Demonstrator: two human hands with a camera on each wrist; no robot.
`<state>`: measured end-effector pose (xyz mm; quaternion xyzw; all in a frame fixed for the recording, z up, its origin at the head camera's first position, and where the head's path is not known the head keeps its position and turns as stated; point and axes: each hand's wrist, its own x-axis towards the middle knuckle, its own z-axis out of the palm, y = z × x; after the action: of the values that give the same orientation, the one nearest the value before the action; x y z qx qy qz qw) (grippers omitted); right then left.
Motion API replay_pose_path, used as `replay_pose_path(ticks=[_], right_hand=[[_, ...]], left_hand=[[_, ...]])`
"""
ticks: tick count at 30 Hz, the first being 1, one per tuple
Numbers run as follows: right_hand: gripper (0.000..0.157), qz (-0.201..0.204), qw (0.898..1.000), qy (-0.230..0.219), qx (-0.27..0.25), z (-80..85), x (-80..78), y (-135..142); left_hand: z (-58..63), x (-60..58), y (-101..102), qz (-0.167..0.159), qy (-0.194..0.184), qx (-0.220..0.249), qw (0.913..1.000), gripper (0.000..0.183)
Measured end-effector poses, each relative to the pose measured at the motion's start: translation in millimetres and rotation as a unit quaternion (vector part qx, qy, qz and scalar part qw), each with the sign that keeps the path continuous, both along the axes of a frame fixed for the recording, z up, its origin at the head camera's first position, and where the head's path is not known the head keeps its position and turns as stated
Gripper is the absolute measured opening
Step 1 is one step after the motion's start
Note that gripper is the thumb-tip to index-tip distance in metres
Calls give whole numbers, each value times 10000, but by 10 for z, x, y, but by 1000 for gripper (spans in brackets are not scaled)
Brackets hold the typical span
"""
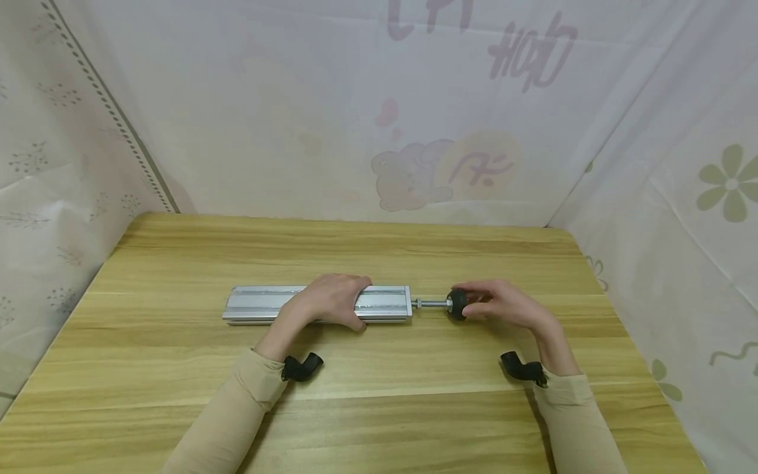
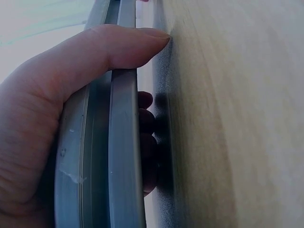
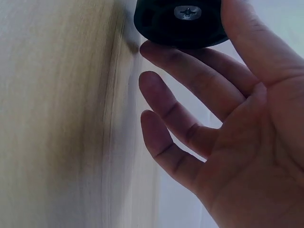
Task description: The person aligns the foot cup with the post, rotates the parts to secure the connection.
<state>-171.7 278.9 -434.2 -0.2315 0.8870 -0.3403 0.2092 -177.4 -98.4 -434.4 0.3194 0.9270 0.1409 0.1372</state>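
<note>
A silver aluminium profile (image 1: 254, 301) lies lengthwise across the wooden table. My left hand (image 1: 334, 299) grips it from above near its right half, thumb on the near side; in the left wrist view the other fingertips show under the profile's (image 2: 126, 156) far edge. From the profile's right end cap sticks out a threaded rod (image 1: 435, 303) with a nut, ending in a round black levelling foot (image 1: 456, 305). My right hand (image 1: 503, 303) pinches that foot between thumb and fingers. A cross-head screw (image 3: 188, 12) shows in the foot's underside; the ring and little fingers stay off it.
The wood-grain table (image 1: 379, 421) reaches back to a pale printed curtain (image 1: 296, 131), with more curtain on both sides. Black wrist-worn pieces jut from the left cuff (image 1: 303, 367) and right cuff (image 1: 520, 367).
</note>
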Motion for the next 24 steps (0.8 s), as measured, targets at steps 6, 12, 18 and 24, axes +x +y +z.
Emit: replay_pose_path(ticks=[6,12,18,24], right_hand=[[67,62,9998,195,-56,2,13,-4],[80,-188,9982,-133,-559,3,25,-64],[76,-261,9983,-38,-517,-23,15,-137],[68,-284,9980,118,-543,-44,15,-115]], left_hand=[[-6,-2,4,8,-15,-9,10000,52],[-3,0,-1,-8,-13,40,10000,50],[-9,-4,-3,-15,10,72,10000,49],[-3,-6,3,-6,-10,62,10000,49]])
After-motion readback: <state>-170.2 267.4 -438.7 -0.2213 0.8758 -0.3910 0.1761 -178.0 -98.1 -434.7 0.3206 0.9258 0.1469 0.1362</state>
